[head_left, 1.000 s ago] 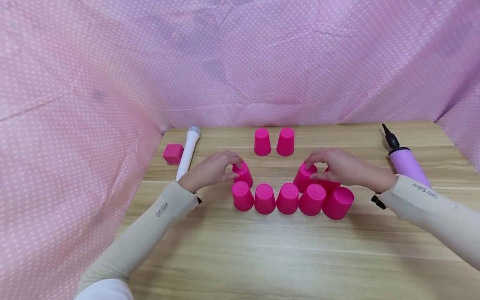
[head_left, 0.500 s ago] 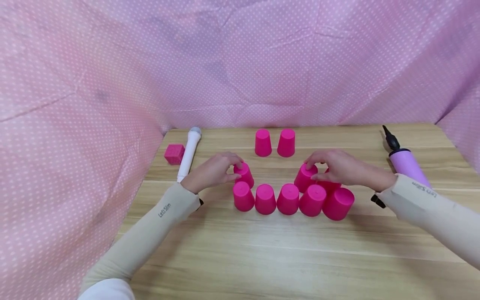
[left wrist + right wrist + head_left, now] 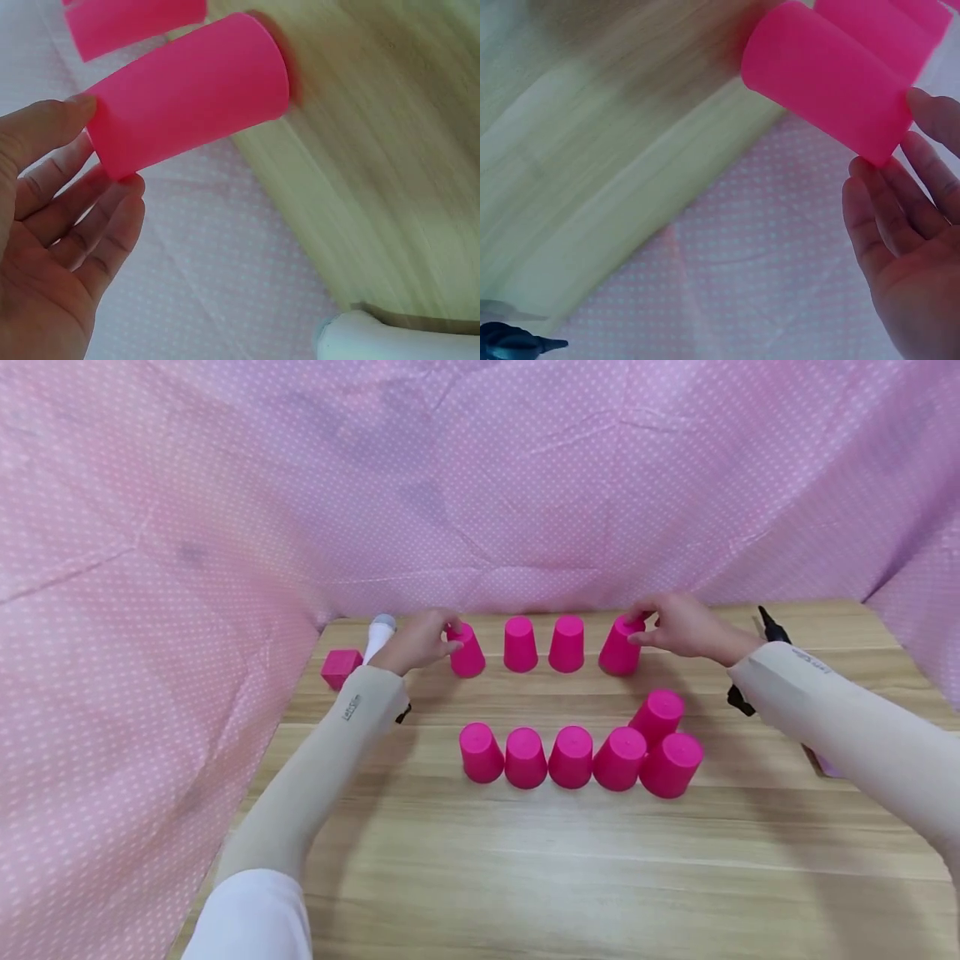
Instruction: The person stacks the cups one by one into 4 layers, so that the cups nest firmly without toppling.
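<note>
At the back of the table, my left hand (image 3: 422, 639) pinches the closed end of an upside-down pink cup (image 3: 468, 653); the left wrist view shows thumb and fingers on either side of that end of the cup (image 3: 191, 94). Farther right, my right hand (image 3: 686, 625) grips another pink cup (image 3: 620, 647) the same way, its thumb and fingertips at the closed end of the cup (image 3: 829, 79) in the right wrist view. Between the held cups stand two more, a left one (image 3: 521, 645) and a right one (image 3: 567, 645), both upside down.
Nearer the front, several upside-down pink cups (image 3: 572, 758) form a row, with one cup (image 3: 658, 714) behind its right end. At the left lie a pink block (image 3: 341, 668) and a white microphone (image 3: 381, 628). A pump with a black nozzle (image 3: 772, 625) is partly behind the right forearm.
Both hands have carried their cups from just behind the front row to the back of the table, left and right of the two cups there. The cups in the front row have stayed put.
</note>
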Demonstrator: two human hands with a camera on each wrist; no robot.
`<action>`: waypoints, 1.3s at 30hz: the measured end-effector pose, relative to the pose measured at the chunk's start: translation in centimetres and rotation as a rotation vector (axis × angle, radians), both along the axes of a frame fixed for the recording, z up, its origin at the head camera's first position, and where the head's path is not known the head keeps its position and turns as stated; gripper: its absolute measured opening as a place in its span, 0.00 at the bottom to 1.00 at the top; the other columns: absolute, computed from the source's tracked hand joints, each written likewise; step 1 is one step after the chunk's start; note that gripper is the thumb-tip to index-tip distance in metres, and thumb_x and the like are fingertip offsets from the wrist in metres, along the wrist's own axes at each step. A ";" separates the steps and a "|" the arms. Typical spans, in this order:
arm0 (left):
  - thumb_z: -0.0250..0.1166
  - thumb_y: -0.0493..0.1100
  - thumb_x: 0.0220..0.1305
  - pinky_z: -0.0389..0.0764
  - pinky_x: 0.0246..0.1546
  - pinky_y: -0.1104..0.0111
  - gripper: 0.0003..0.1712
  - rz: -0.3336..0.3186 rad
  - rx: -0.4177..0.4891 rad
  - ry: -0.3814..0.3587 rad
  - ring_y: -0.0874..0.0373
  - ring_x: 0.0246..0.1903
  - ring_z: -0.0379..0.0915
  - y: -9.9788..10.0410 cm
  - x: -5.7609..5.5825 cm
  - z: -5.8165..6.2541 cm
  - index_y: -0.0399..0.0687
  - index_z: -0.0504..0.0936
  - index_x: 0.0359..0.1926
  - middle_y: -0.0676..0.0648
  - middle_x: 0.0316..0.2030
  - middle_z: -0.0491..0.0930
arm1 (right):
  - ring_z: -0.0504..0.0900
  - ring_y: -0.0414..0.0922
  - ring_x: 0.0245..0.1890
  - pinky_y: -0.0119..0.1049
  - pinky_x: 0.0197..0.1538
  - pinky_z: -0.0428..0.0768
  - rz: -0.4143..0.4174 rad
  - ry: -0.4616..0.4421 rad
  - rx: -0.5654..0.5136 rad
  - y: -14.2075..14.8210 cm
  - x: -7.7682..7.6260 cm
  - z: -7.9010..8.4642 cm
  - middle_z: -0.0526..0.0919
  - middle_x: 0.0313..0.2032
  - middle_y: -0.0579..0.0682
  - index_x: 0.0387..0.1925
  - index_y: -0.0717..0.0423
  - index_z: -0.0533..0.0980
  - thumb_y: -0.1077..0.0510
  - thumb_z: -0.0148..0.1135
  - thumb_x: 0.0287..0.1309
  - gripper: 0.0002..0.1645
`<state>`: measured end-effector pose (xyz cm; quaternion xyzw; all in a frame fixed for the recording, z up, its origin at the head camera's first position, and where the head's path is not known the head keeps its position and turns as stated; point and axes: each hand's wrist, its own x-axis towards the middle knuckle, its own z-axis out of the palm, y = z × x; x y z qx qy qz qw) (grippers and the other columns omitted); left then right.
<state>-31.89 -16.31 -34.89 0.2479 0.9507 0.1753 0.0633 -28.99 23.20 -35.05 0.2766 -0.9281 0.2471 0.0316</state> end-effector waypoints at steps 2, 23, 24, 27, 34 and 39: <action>0.67 0.40 0.59 0.75 0.40 0.64 0.12 0.013 -0.002 -0.017 0.52 0.38 0.72 0.0 -0.4 -0.1 0.40 0.79 0.43 0.45 0.39 0.78 | 0.80 0.54 0.41 0.49 0.45 0.75 -0.010 -0.034 -0.001 0.0 -0.5 -0.3 0.83 0.35 0.56 0.38 0.65 0.81 0.65 0.72 0.46 0.15; 0.67 0.40 0.59 0.74 0.46 0.63 0.13 0.021 0.003 -0.056 0.50 0.45 0.72 0.7 -1.2 -0.1 0.43 0.80 0.46 0.47 0.42 0.78 | 0.77 0.58 0.48 0.52 0.50 0.73 0.004 -0.052 0.021 0.1 -1.2 -1.2 0.82 0.42 0.60 0.43 0.65 0.80 0.67 0.70 0.48 0.17; 0.67 0.40 0.59 0.73 0.48 0.62 0.13 0.013 0.004 -0.048 0.50 0.46 0.71 0.6 -1.2 -0.1 0.43 0.80 0.46 0.47 0.43 0.78 | 0.76 0.59 0.50 0.53 0.50 0.73 0.010 -0.049 0.022 0.1 -1.1 -1.1 0.81 0.45 0.61 0.44 0.65 0.80 0.67 0.69 0.48 0.17; 0.68 0.40 0.59 0.71 0.52 0.60 0.13 -0.026 0.016 -0.002 0.50 0.50 0.70 0.5 -0.8 -0.1 0.43 0.81 0.45 0.46 0.47 0.77 | 0.74 0.59 0.53 0.54 0.48 0.75 0.032 -0.021 0.014 0.2 -0.5 -0.8 0.78 0.51 0.63 0.46 0.65 0.79 0.67 0.69 0.49 0.19; 0.70 0.40 0.56 0.72 0.50 0.61 0.10 -0.220 0.056 0.196 0.53 0.45 0.73 -0.7 3.7 0.7 0.44 0.82 0.38 0.48 0.40 0.80 | 0.77 0.55 0.48 0.52 0.45 0.76 0.083 0.092 -0.024 1.1 3.9 0.7 0.80 0.48 0.57 0.44 0.59 0.80 0.65 0.72 0.47 0.19; 0.70 0.42 0.56 0.72 0.51 0.63 0.13 -0.348 0.113 0.208 0.55 0.46 0.73 -1.6 8.7 0.6 0.45 0.82 0.41 0.50 0.41 0.79 | 0.80 0.51 0.45 0.48 0.44 0.77 0.146 0.159 0.015 2.0 7.6 0.5 0.82 0.45 0.50 0.36 0.50 0.82 0.61 0.76 0.42 0.16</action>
